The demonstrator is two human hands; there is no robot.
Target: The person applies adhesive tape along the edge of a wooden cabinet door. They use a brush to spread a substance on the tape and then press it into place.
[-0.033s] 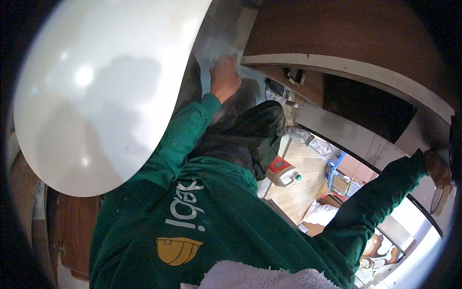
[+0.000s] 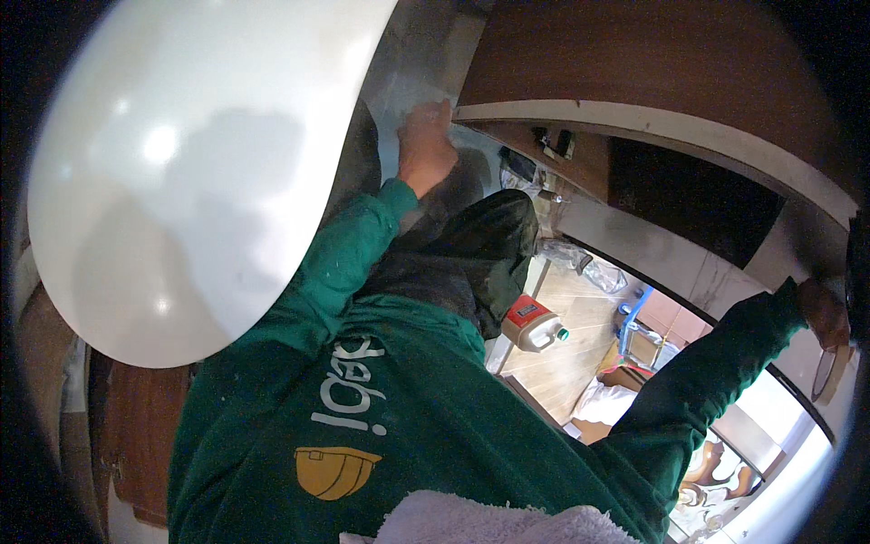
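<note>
My left hand (image 2: 427, 150) is closed, knuckles up, beside the corner of a brown wood panel (image 2: 634, 54) with a pale edge. Whatever its fingers hold, if anything, is hidden. Out to the far right, my right hand (image 2: 823, 315) is in shadow at the picture's rim, with its fingers mostly hidden. Just below it is a pale, rounded, loop-like piece (image 2: 828, 374); whether the hand grips it does not show. A large, smooth, glossy white rounded form (image 2: 118, 245) fills the upper left, over my left sleeve (image 2: 349, 258).
A jug (image 2: 533, 325) with a red label and green cap stands beside my knee on the wood-look floor (image 2: 562, 363). Clear plastic wrapping (image 2: 598, 272) lies beyond it. A dark recess (image 2: 689, 195) sits under the panel. Brown wood furniture (image 2: 145, 444) stands at lower left.
</note>
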